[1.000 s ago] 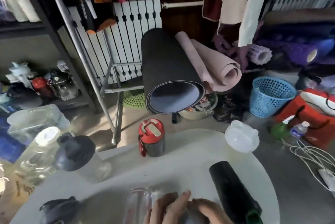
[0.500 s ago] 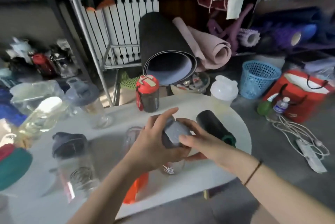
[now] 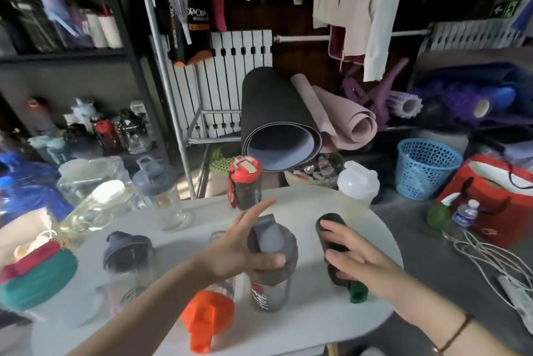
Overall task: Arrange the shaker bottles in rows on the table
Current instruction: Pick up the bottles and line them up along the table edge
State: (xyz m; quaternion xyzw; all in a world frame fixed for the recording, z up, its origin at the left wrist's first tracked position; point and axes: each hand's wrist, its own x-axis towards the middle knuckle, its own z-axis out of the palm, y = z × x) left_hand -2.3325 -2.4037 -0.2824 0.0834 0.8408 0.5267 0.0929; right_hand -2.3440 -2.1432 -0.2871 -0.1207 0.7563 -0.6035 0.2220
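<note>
A smoky shaker bottle with a grey lid (image 3: 272, 283) stands upright near the front of the white oval table (image 3: 314, 324). My left hand (image 3: 242, 251) grips its lid, thumb on the front and index finger stretched out. My right hand (image 3: 357, 260) hovers with spread fingers over a black bottle with a green cap (image 3: 330, 225) lying on its side. A red-lidded dark bottle (image 3: 245, 182), a white translucent shaker (image 3: 357, 188) and a grey-lidded clear shaker (image 3: 161, 191) stand along the far edge. A dark-lidded clear shaker (image 3: 127, 260) stands at the left. An orange-lidded bottle (image 3: 207, 318) lies under my left forearm.
A green and red round object (image 3: 37, 277) and a big oil bottle (image 3: 95, 208) crowd the table's left end. Behind the table lean rolled mats (image 3: 277, 124). On the floor to the right are a blue basket (image 3: 427, 171), a red bag (image 3: 496, 197) and white cables (image 3: 490, 260).
Both hands were on the grey-lidded shaker half a second ago. My right hand has let go and moved right over the black bottle. My left hand stays on the lid.
</note>
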